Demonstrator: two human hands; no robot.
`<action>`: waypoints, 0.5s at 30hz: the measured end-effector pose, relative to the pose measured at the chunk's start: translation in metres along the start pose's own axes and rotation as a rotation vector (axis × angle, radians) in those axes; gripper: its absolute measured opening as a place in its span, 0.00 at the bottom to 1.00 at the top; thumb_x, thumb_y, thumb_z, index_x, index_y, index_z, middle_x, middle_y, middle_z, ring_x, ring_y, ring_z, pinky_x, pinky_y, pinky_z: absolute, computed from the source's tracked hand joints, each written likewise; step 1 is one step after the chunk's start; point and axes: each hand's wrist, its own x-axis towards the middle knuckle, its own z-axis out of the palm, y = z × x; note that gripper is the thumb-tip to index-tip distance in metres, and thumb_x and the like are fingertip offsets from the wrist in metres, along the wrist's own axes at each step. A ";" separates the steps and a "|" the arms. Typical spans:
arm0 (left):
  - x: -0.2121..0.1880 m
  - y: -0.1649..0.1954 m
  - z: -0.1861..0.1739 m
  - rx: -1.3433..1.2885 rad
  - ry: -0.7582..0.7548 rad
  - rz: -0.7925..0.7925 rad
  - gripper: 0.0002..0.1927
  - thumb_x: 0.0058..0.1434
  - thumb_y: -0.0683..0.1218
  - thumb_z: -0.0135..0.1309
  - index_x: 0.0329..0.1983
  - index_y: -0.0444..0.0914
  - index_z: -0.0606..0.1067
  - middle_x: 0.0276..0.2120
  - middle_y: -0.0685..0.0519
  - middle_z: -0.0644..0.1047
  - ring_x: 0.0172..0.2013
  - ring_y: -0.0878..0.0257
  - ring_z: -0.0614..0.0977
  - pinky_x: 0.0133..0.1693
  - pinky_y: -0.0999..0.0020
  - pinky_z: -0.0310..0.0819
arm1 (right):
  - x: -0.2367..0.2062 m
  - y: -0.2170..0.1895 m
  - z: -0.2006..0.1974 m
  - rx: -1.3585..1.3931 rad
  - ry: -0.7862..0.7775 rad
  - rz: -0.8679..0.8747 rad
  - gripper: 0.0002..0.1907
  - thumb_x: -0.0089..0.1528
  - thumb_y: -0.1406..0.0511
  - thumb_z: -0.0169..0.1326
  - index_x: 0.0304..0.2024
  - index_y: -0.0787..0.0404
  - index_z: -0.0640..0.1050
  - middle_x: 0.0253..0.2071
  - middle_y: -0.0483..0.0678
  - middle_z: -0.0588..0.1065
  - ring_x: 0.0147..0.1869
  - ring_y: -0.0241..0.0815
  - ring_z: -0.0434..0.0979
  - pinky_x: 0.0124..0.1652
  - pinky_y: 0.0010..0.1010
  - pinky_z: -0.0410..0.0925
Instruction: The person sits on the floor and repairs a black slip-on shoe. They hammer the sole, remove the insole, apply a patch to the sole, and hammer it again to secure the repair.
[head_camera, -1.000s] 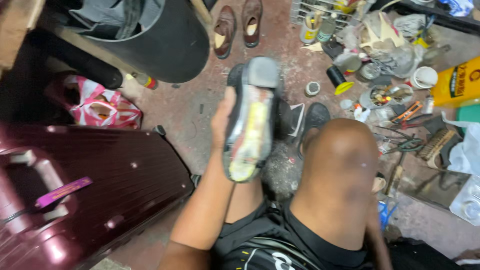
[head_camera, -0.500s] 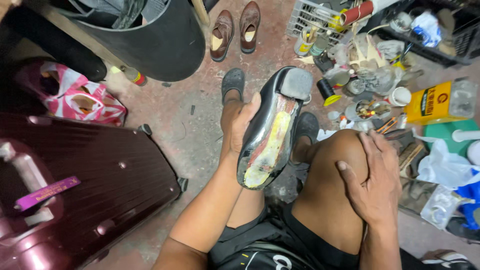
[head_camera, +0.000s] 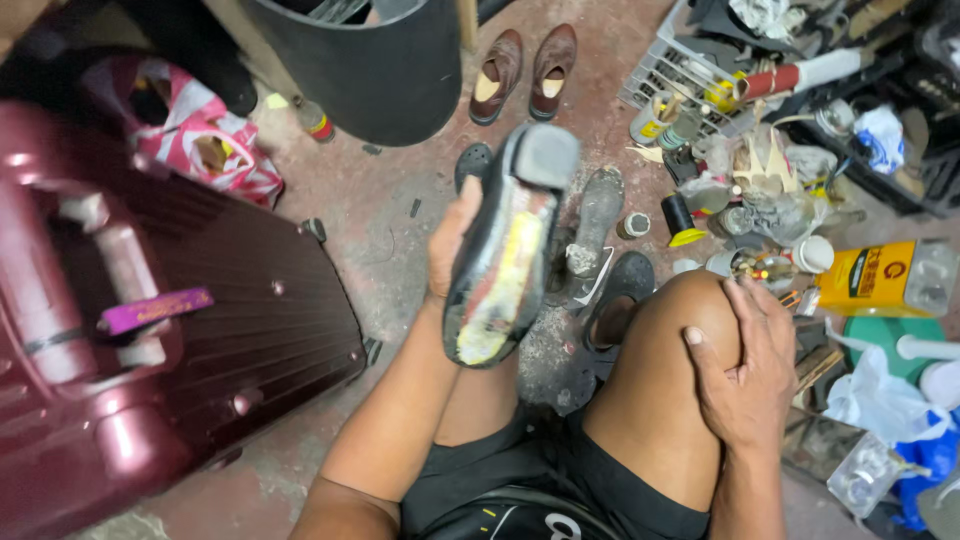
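My left hand (head_camera: 449, 240) grips a black shoe (head_camera: 505, 250) from its side and holds it up sole toward me. The sole is worn, with yellow and red glue patches, and the grey heel block points away. My right hand (head_camera: 742, 365) rests flat on my bare right knee (head_camera: 680, 330), fingers spread, holding nothing. Below the raised shoe, a loose grey sole (head_camera: 594, 215) and a black shoe (head_camera: 618, 295) lie on the floor by my feet.
A dark red suitcase (head_camera: 150, 330) lies at my left. A black bin (head_camera: 370, 60) and a pair of brown shoes (head_camera: 525, 70) stand ahead. A yellow can (head_camera: 880, 280), small tins, a white crate (head_camera: 680, 75), bags and tools crowd the right.
The shoe in my left hand has tilted slightly and stays raised. My right hand came into view and settled on my knee. The camera shifted, showing more of the right side.
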 end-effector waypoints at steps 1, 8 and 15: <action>-0.005 0.010 -0.002 -0.021 -0.086 0.031 0.25 0.76 0.54 0.45 0.61 0.28 0.71 0.50 0.39 0.80 0.48 0.52 0.85 0.52 0.61 0.81 | 0.001 -0.004 0.003 -0.006 -0.006 -0.006 0.32 0.60 0.62 0.63 0.66 0.59 0.74 0.68 0.58 0.70 0.73 0.58 0.68 0.70 0.45 0.60; -0.020 0.052 -0.026 0.074 -0.094 0.162 0.26 0.75 0.54 0.45 0.65 0.29 0.70 0.54 0.41 0.79 0.54 0.53 0.81 0.59 0.59 0.74 | 0.022 -0.038 0.022 -0.076 -0.078 -0.077 0.29 0.60 0.60 0.63 0.63 0.61 0.75 0.64 0.60 0.71 0.69 0.59 0.69 0.67 0.44 0.62; -0.024 0.077 -0.032 0.081 -0.131 0.150 0.27 0.79 0.55 0.44 0.66 0.27 0.68 0.54 0.40 0.78 0.53 0.52 0.81 0.57 0.58 0.74 | 0.108 -0.086 0.034 0.393 -0.299 -0.054 0.23 0.66 0.64 0.56 0.63 0.64 0.74 0.57 0.53 0.75 0.61 0.44 0.76 0.61 0.34 0.67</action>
